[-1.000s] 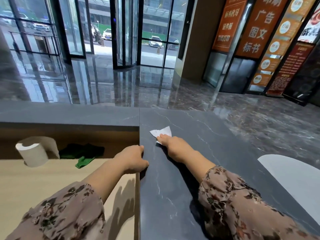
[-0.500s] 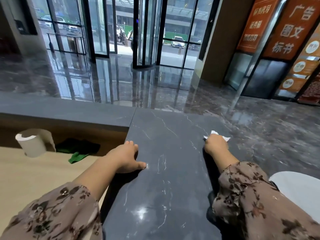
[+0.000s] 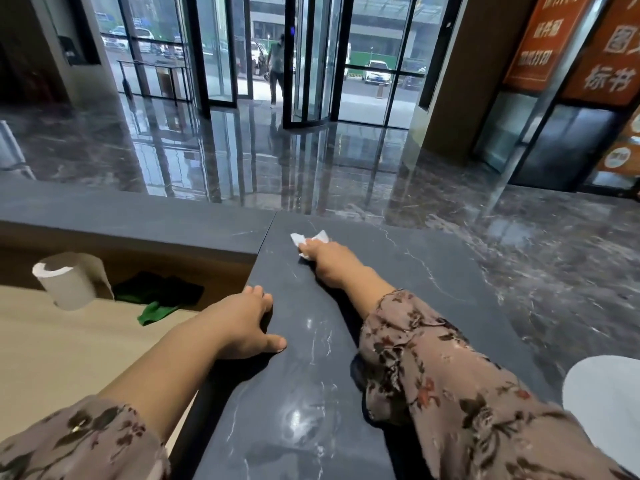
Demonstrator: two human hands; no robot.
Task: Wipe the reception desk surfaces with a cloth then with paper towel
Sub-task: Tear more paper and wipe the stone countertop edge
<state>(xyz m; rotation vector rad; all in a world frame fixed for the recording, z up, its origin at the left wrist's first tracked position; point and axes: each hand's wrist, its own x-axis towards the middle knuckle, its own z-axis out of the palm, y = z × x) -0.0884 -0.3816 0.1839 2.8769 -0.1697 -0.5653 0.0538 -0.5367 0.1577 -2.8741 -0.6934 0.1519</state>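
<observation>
Head view: dark stone desk top point(image 3: 433, 271).
Right hand point(image 3: 329, 263): fingers curled on a white paper towel point(image 3: 313, 238), pressing it down near the far left corner.
Left hand point(image 3: 247, 320): open, resting on the desk top's left edge.
Lower desk point(image 3: 69, 348): paper roll point(image 3: 71, 282) beside green cloth point(image 3: 156, 311).

I see daylight flooding through the glass doors point(image 3: 311, 64), streaking glare down the polished floor point(image 3: 242, 161) before them, a soft sheen on the desk top point(image 3: 311, 393) nearer me, frame edges bowed.
</observation>
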